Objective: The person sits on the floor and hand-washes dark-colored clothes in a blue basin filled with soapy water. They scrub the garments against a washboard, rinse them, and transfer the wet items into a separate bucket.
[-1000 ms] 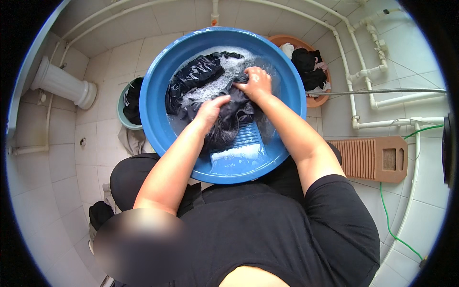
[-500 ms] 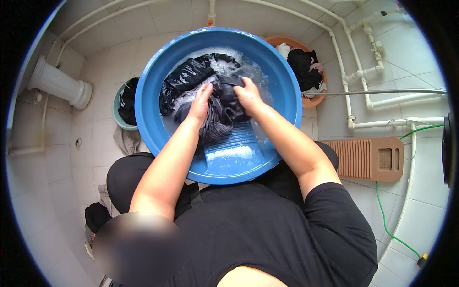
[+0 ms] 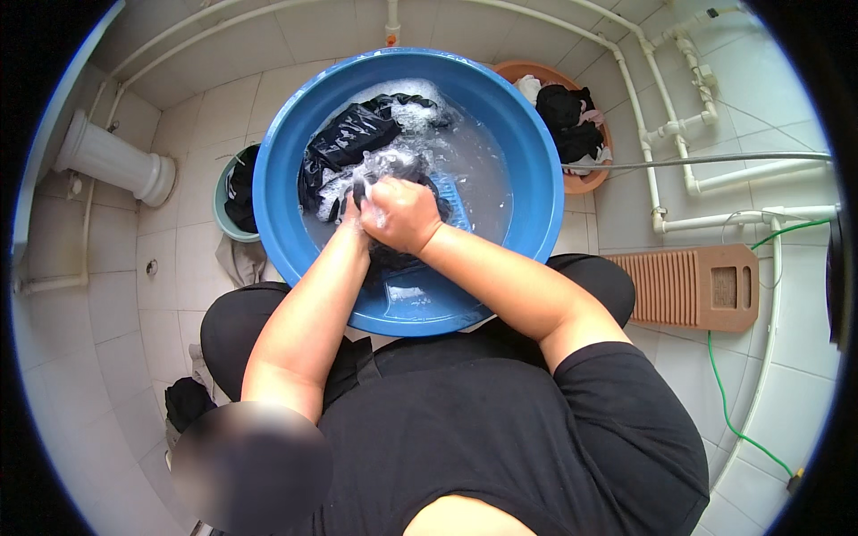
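Observation:
A large blue tub [image 3: 270, 192] of cloudy, sudsy water stands before me. My right hand [image 3: 400, 214] is closed in a fist round a wet black garment [image 3: 440, 204], and suds cling to the knuckles. Pressed up against it, my left hand [image 3: 354, 216] grips the same garment, its fingers mostly hidden. Part of the cloth hangs below both hands, over the ridged blue washboard [image 3: 456, 207] built into the tub. Beyond them, a shiny black garment [image 3: 353, 138] lies bunched among foam at the tub's far left.
A pale green bucket [image 3: 223, 214] of dark clothes stands left of the tub. An orange basin [image 3: 585, 183] of mixed laundry sits at the far right. A brown washboard [image 3: 684, 288] lies by my right knee, near white pipes [image 3: 706, 221] and a green cord [image 3: 728, 411].
My hands have come together toward the left, and the right has closed into a fist on the black garment. More of the grey water shows at the tub's right.

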The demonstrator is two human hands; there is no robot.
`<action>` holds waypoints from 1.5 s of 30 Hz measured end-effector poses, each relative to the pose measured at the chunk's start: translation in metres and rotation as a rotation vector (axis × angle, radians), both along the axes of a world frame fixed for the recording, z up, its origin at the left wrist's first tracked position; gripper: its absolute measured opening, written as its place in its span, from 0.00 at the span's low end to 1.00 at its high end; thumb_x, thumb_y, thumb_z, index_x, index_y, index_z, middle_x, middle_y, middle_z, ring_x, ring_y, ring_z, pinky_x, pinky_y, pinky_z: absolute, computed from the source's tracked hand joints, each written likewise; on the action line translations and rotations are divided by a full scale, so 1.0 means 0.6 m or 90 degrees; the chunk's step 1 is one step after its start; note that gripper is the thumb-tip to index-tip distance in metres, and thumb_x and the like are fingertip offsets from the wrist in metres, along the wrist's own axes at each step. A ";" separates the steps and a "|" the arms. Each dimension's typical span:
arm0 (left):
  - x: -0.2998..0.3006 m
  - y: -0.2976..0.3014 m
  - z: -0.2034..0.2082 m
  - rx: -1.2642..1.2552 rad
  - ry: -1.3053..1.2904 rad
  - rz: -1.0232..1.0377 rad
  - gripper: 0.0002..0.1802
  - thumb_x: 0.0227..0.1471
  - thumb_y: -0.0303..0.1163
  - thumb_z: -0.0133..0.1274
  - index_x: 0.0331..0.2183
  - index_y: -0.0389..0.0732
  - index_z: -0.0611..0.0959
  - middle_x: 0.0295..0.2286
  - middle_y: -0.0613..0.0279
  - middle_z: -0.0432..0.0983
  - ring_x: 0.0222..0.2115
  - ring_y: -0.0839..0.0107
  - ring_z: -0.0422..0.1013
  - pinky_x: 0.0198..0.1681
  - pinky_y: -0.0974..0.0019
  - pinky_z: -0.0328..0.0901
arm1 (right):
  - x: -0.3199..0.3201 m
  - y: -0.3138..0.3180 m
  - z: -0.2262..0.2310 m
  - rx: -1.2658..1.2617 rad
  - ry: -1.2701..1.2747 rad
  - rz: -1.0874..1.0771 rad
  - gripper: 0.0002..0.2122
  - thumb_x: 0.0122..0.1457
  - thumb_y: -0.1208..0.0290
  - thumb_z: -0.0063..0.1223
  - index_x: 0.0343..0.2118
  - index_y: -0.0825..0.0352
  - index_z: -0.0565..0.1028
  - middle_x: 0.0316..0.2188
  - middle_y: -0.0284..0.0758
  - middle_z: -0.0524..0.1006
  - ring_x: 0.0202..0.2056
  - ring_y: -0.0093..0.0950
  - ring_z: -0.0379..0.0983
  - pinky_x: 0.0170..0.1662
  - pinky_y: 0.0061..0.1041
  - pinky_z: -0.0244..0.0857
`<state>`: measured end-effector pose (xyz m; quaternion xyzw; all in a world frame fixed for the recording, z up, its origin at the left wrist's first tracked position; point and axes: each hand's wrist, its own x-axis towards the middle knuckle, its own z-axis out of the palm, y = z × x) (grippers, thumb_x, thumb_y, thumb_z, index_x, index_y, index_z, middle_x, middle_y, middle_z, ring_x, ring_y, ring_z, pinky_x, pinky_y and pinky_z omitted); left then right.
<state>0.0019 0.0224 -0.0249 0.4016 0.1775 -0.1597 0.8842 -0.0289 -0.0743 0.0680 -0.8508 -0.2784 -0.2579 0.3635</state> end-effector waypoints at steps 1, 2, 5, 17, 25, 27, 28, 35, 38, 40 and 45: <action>0.002 -0.001 0.007 0.023 0.010 0.011 0.19 0.47 0.43 0.46 0.30 0.35 0.78 0.28 0.58 0.74 0.29 0.64 0.71 0.35 0.65 0.66 | 0.008 -0.003 -0.012 -0.018 -0.010 -0.008 0.08 0.43 0.67 0.52 0.15 0.61 0.67 0.16 0.35 0.70 0.19 0.35 0.69 0.23 0.31 0.65; 0.003 0.000 0.015 0.032 0.024 0.020 0.18 0.47 0.42 0.46 0.29 0.35 0.78 0.28 0.58 0.74 0.29 0.64 0.71 0.35 0.65 0.66 | 0.015 -0.007 -0.021 -0.019 -0.003 -0.015 0.08 0.43 0.67 0.52 0.15 0.61 0.67 0.16 0.36 0.70 0.19 0.35 0.69 0.23 0.32 0.65; 0.015 0.009 0.018 0.060 0.076 0.019 0.16 0.47 0.38 0.46 0.28 0.33 0.78 0.26 0.58 0.75 0.27 0.65 0.71 0.33 0.66 0.66 | 0.056 -0.044 -0.054 -0.038 0.146 -0.166 0.08 0.46 0.62 0.50 0.19 0.61 0.72 0.19 0.37 0.73 0.23 0.38 0.72 0.26 0.33 0.66; 0.010 -0.008 0.042 0.276 0.023 0.066 0.21 0.52 0.37 0.49 0.43 0.32 0.74 0.37 0.55 0.73 0.38 0.69 0.69 0.45 0.70 0.60 | 0.136 -0.237 -0.156 -0.222 0.781 -0.324 0.26 0.51 0.48 0.49 0.46 0.66 0.70 0.47 0.45 0.68 0.51 0.39 0.62 0.54 0.32 0.55; 0.008 0.013 0.085 -0.216 0.077 -0.096 0.27 0.48 0.55 0.49 0.33 0.39 0.78 0.31 0.58 0.76 0.31 0.62 0.73 0.38 0.60 0.69 | 0.030 -0.056 0.005 0.004 0.214 0.070 0.10 0.42 0.65 0.59 0.25 0.66 0.75 0.38 0.36 0.72 0.37 0.37 0.70 0.40 0.29 0.65; 0.018 0.022 0.055 -0.316 0.050 -0.162 0.22 0.48 0.53 0.50 0.29 0.41 0.78 0.27 0.60 0.75 0.27 0.68 0.72 0.32 0.66 0.68 | -0.008 -0.010 0.034 0.006 0.042 0.082 0.10 0.37 0.67 0.59 0.21 0.65 0.71 0.35 0.36 0.72 0.35 0.36 0.70 0.35 0.30 0.66; 0.013 0.028 0.053 -0.364 0.033 -0.195 0.21 0.48 0.51 0.50 0.30 0.42 0.78 0.28 0.61 0.75 0.29 0.70 0.71 0.33 0.68 0.67 | -0.026 0.008 0.032 0.052 0.032 0.086 0.11 0.35 0.69 0.59 0.23 0.63 0.70 0.34 0.37 0.72 0.33 0.36 0.70 0.35 0.30 0.66; -0.017 -0.028 0.068 0.229 -0.025 0.112 0.10 0.47 0.34 0.44 0.25 0.39 0.77 0.24 0.64 0.72 0.25 0.76 0.66 0.29 0.69 0.62 | 0.027 -0.031 -0.040 0.068 0.074 -0.130 0.12 0.46 0.61 0.54 0.16 0.62 0.69 0.17 0.39 0.71 0.20 0.38 0.69 0.23 0.34 0.63; -0.016 -0.021 0.055 0.215 -0.009 0.057 0.10 0.46 0.34 0.45 0.23 0.38 0.77 0.22 0.64 0.71 0.24 0.74 0.66 0.28 0.68 0.62 | 0.015 -0.026 -0.028 0.084 0.145 -0.139 0.11 0.47 0.63 0.52 0.16 0.63 0.69 0.17 0.41 0.71 0.21 0.40 0.70 0.24 0.34 0.64; -0.001 0.003 0.037 0.126 0.054 -0.049 0.13 0.44 0.36 0.47 0.23 0.35 0.77 0.20 0.64 0.70 0.23 0.73 0.66 0.28 0.67 0.62 | -0.015 -0.004 -0.012 0.168 0.112 -0.052 0.10 0.46 0.64 0.52 0.16 0.63 0.69 0.17 0.40 0.71 0.21 0.40 0.70 0.25 0.34 0.63; -0.013 -0.029 0.107 0.125 0.033 0.066 0.14 0.46 0.40 0.49 0.27 0.38 0.79 0.27 0.61 0.76 0.26 0.74 0.70 0.34 0.70 0.64 | 0.009 -0.036 -0.042 0.050 0.100 -0.078 0.09 0.49 0.65 0.51 0.18 0.64 0.70 0.18 0.42 0.70 0.22 0.41 0.69 0.25 0.36 0.62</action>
